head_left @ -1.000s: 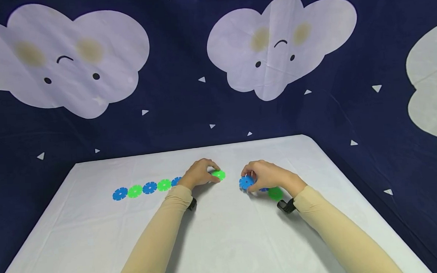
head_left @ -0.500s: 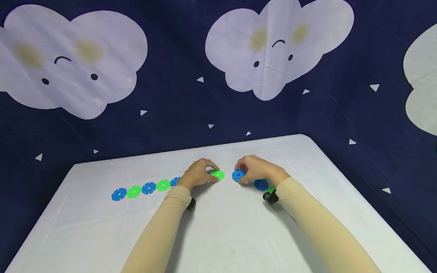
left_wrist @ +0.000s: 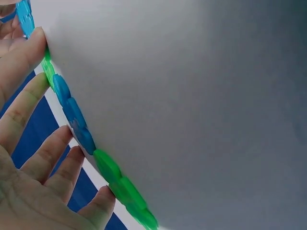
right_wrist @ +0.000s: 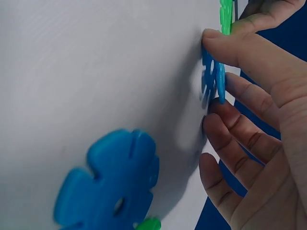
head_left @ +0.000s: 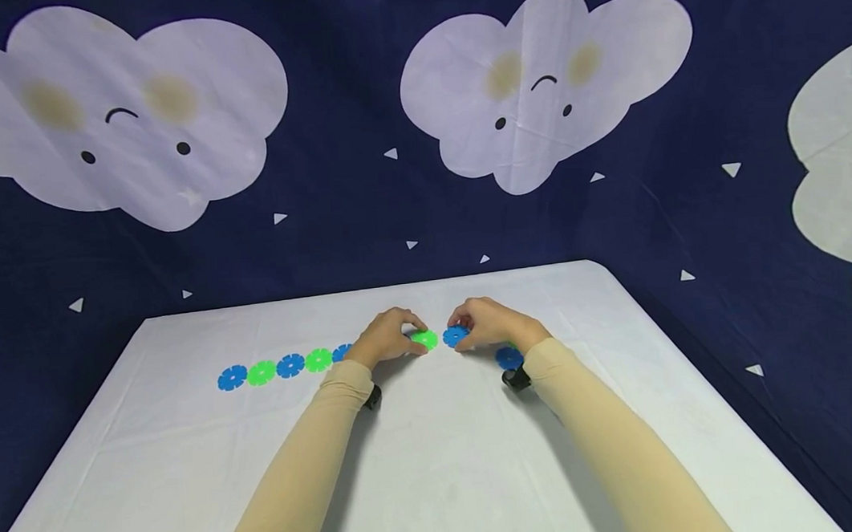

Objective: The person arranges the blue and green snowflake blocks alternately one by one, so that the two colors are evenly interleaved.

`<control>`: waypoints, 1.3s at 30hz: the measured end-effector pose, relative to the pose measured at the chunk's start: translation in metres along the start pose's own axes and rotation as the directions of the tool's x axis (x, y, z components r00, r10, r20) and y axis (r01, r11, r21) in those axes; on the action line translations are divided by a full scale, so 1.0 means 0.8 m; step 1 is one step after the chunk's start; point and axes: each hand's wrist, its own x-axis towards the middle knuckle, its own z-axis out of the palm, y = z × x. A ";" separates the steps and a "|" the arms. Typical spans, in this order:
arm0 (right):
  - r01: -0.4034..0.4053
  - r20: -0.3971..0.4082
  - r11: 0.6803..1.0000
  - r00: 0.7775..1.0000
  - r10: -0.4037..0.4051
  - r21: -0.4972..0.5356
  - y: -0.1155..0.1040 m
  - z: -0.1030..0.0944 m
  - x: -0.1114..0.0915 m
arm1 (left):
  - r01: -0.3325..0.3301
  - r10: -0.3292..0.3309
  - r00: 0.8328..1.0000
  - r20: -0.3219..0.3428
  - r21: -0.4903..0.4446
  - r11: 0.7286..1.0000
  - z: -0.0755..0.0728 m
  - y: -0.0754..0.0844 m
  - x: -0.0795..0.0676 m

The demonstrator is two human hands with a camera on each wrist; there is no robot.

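My left hand (head_left: 386, 338) pinches a green interlocking disc (head_left: 426, 340) between thumb and fingers. This disc is the right end of a row of alternating blue and green discs; the left wrist view shows a blue disc (left_wrist: 74, 115) and a green disc (left_wrist: 122, 187) beside my fingers. With thumb and fingertips, my right hand (head_left: 496, 324) holds a blue interlocking disc (head_left: 455, 336), its edge facing the green one across a narrow gap. In the right wrist view this blue disc (right_wrist: 221, 84) stands slightly off the table, casting a shadow. My thumb hides where the two edges face.
A loose blue disc (head_left: 509, 358) lies below my right wrist, with a mostly hidden green disc (right_wrist: 149, 224) by it. The row's left end is a blue disc (head_left: 233, 378). Behind the white table (head_left: 436, 458) hangs a dark blue cloth (head_left: 353, 246) with clouds.
My right hand has moved left with the blue disc, closing in on the green disc. The left hand has stayed in place. The loose discs on the right have become partly covered by the right wrist.
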 end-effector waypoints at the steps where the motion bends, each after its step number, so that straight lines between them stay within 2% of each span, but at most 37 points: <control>1: 0.005 0.001 1.000 1.000 -0.005 0.001 -0.001 0.000 0.001 | -0.001 0.001 1.000 0.001 0.002 1.000 0.000 0.000 0.001; 10: 0.034 -0.008 0.999 0.999 -0.034 0.011 0.002 0.002 0.005 | -0.021 0.021 1.000 0.016 0.010 1.000 0.002 0.000 0.009; 22: -0.035 -0.004 0.998 0.999 0.035 0.057 -0.004 0.004 0.004 | -0.043 0.042 0.999 0.014 0.012 0.999 -0.001 0.005 0.005; 39: 0.003 0.009 0.998 1.000 -0.004 0.055 0.002 -0.003 0.003 | -0.014 0.013 1.000 0.025 0.063 0.998 -0.004 0.007 0.000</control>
